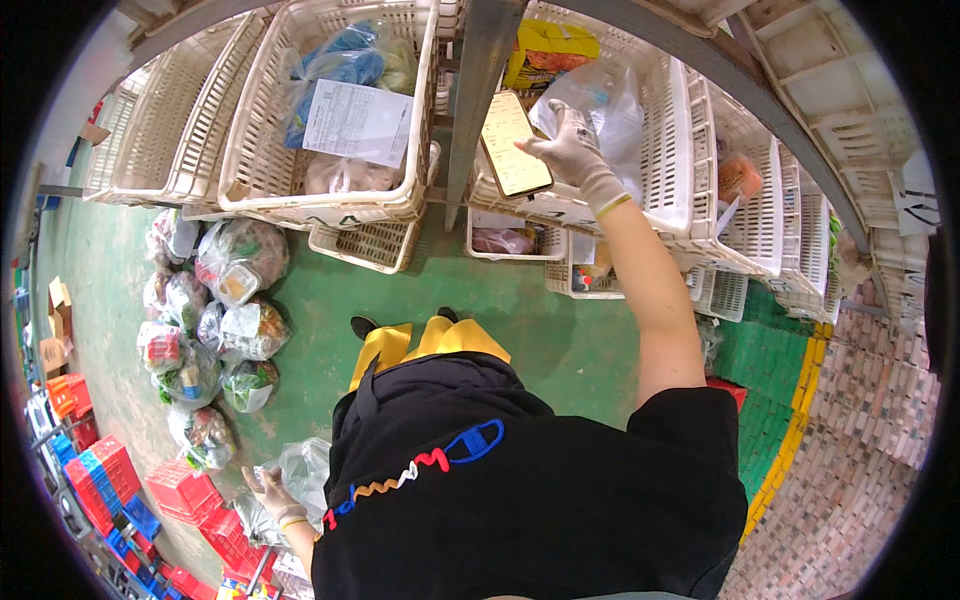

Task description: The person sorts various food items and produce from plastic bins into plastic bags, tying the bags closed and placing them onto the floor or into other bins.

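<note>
My right hand [574,150], in a pale glove, reaches over the front of a white crate [660,150]. A finger lies over the lit screen of a phone [512,150] at that crate's front left corner, and another finger points away from it. Beside the hand, inside the crate, are a clear plastic bag [618,110] and a yellow package [550,50]. Low on the left, my gloved left hand [268,492] is held out from my side with its fingers apart. Clear plastic bags [305,470] show right beside it; I cannot make out any grip on them.
Another white crate [228,185] holds bagged goods under a printed sheet [357,122]. A metal post [478,100] rises between the crates. Several filled bags [240,262] lie on the green floor [320,280] at left. Red crates [185,490] stand at lower left.
</note>
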A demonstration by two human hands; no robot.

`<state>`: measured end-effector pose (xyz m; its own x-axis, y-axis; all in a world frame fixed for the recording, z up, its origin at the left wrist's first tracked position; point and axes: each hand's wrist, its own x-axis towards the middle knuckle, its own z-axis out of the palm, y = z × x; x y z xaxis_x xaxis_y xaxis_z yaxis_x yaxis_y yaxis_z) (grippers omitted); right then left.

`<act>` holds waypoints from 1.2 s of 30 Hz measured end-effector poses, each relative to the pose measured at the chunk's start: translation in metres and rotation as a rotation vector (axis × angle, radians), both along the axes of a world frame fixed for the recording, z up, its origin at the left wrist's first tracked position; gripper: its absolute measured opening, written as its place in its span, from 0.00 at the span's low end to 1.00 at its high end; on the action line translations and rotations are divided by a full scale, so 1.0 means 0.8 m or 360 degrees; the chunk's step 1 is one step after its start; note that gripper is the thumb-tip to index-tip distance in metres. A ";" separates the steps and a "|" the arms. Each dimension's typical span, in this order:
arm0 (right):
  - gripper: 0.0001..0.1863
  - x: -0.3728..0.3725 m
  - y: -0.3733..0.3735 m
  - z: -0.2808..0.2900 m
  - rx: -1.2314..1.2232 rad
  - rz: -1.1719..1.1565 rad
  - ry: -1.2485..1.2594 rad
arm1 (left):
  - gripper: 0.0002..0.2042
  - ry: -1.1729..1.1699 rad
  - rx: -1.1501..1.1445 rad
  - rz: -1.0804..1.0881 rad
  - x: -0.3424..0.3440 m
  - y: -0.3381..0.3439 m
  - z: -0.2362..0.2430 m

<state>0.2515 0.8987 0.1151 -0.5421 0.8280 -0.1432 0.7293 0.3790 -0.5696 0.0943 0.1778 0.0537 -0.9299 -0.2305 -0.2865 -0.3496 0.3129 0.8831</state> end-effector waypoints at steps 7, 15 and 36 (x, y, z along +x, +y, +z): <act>0.53 -0.011 0.003 0.006 -0.0168 -0.0161 0.0082 | 0.24 -0.0162 0.0611 0.0275 -0.053 0.026 0.017; 0.57 -0.013 0.014 -0.018 0.0132 -0.0112 -0.0125 | 0.21 -0.0231 0.0580 0.0042 -0.074 0.024 0.003; 0.19 -0.232 -0.257 -0.039 0.0397 0.1302 -0.0409 | 0.15 -0.0082 0.0964 -0.0236 -0.191 0.081 0.054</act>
<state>0.0660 0.6928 0.0841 -0.9530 0.2196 -0.2089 0.2702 0.9278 -0.2574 -0.0588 0.2425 0.0972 -0.9211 0.1176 -0.3711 -0.3877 -0.1896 0.9021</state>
